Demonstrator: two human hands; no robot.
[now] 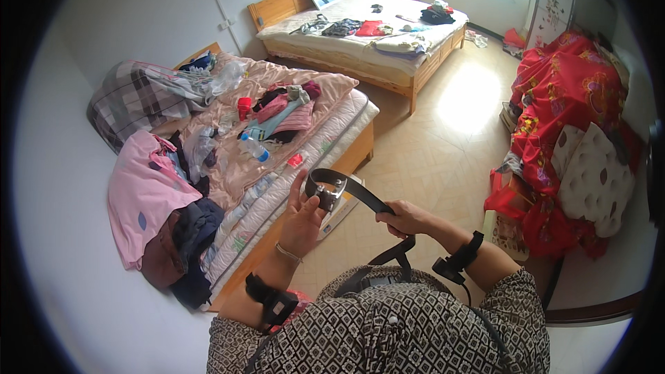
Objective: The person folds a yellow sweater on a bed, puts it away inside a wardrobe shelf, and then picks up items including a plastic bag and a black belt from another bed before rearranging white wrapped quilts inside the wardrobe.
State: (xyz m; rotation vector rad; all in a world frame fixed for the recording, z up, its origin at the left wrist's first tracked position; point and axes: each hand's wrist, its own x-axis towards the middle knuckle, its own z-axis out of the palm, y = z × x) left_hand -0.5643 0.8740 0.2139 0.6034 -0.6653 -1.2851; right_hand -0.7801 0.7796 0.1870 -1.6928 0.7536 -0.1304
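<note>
A black belt (366, 195) with a metal buckle (329, 195) is held up between my two hands, over the gap beside the near bed. My left hand (303, 218) has its thumb against the buckle end, where the strap curls round in a loop; the index finger points up. The fingers of my right hand (404, 217) are closed round the strap farther along. Beyond my left hand, on the near bed, lie a water bottle with a blue cap (254, 147), a small red packet (295, 160) and a pile of clothes (283, 114).
The near bed's mattress edge (291, 187) runs along my left. A flat box (340, 213) lies on the floor below my hands. At right stands a heap under a red patterned cloth (566, 93). A second wooden bed (415, 75) with clothes is farther off.
</note>
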